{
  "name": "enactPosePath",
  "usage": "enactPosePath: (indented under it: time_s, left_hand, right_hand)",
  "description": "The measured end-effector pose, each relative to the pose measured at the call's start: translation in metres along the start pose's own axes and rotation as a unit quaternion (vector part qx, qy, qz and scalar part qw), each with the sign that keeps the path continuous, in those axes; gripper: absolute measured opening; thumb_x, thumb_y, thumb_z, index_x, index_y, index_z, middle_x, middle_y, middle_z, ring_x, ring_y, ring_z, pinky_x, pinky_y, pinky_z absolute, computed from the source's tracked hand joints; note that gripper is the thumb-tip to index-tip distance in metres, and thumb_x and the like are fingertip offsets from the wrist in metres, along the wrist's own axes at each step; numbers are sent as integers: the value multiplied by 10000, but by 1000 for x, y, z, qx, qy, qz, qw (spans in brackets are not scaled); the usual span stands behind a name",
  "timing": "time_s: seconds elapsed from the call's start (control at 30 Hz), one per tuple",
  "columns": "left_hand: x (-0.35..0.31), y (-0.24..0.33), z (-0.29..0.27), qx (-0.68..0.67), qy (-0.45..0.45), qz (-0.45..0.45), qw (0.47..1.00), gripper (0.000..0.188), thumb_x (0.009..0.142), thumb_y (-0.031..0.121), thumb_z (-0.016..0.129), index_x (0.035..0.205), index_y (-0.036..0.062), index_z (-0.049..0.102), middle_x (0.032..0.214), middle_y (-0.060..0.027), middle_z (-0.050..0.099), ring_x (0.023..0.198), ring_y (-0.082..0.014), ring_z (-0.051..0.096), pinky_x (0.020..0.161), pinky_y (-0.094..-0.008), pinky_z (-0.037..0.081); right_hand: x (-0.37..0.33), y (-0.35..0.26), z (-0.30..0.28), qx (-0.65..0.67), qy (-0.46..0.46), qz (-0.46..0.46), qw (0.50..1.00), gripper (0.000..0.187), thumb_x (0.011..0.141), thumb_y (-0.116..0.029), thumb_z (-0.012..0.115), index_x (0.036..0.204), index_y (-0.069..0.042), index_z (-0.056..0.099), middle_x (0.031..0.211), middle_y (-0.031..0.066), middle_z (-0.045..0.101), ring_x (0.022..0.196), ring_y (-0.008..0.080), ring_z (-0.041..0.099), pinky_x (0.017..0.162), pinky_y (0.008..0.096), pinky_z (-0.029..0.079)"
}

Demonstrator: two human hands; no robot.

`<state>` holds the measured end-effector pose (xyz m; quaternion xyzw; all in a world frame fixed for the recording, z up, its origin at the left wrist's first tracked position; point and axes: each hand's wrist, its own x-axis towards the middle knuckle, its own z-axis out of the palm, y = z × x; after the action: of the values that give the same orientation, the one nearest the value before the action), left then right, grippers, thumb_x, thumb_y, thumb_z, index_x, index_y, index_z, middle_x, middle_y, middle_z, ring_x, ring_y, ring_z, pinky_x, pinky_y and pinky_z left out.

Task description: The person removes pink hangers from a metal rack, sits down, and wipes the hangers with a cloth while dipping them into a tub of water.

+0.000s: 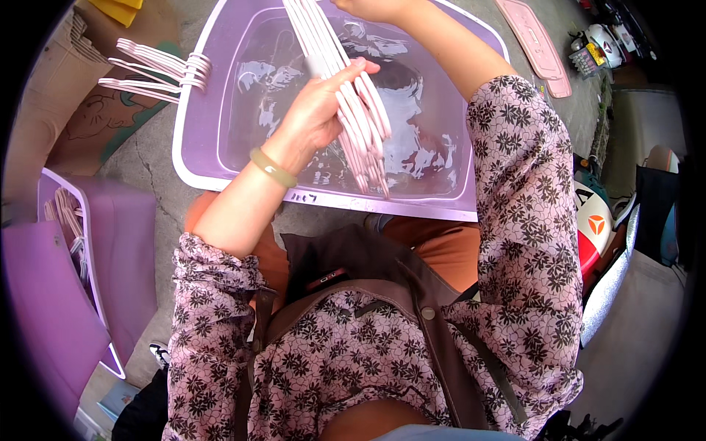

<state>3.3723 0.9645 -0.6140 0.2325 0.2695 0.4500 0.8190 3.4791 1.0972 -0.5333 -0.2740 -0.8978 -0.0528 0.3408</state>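
Note:
My left hand is closed around a bundle of pale pink clothes hangers, its thumb lying across them. The bundle slants over a lilac basin of water, its lower ends above the near side and its upper ends cut off by the top of the view. Close to those upper ends is my right hand, reaching in over the far side of the basin. Only part of it shows, and its fingers are cut off by the view's edge. More pale hangers hang over the basin's left rim.
At the left stands a purple bin with many hangers in it. Behind it is an open cardboard box. A pink lid lies on the concrete at the far right. A white and red helmet-like object is right of my arm.

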Motion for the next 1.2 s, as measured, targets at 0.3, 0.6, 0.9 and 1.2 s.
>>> enactPosePath:
  time_s: [0.3,0.6,0.9,1.2]
  left_hand:
    - [-9,70,-30,-163,-124,3,979,331,947,136,392,1242,-8,433,1010,-137,617,981,-250,586,1036,-587,275]
    - [-20,70,-35,-246,-106,14,963,510,967,310,288,1353,-23,267,1332,-220,386,1188,-337,440,1090,-574,131]
    - [-13,59,-32,-289,-110,-19,951,475,909,156,464,1323,-28,321,1261,-213,464,1078,-309,540,1088,-561,173]
    - [-11,45,-26,-302,-58,-59,950,304,948,101,354,1182,-79,426,1126,-249,529,1068,-328,538,1004,-568,350]
  right_hand:
    - [-304,36,89,114,-488,269,822,229,766,-198,553,925,-71,659,826,139,653,801,313,621,744,381,487]
    - [-379,-3,120,184,-612,492,592,346,786,-311,537,938,-25,659,896,196,641,808,318,627,720,388,489]
    - [-344,-15,128,219,-564,551,575,455,820,-406,533,929,19,653,928,235,630,807,300,635,695,398,485]
    - [-254,-8,-28,6,-498,350,793,326,796,-372,565,865,-71,669,757,174,633,778,323,613,726,401,472]
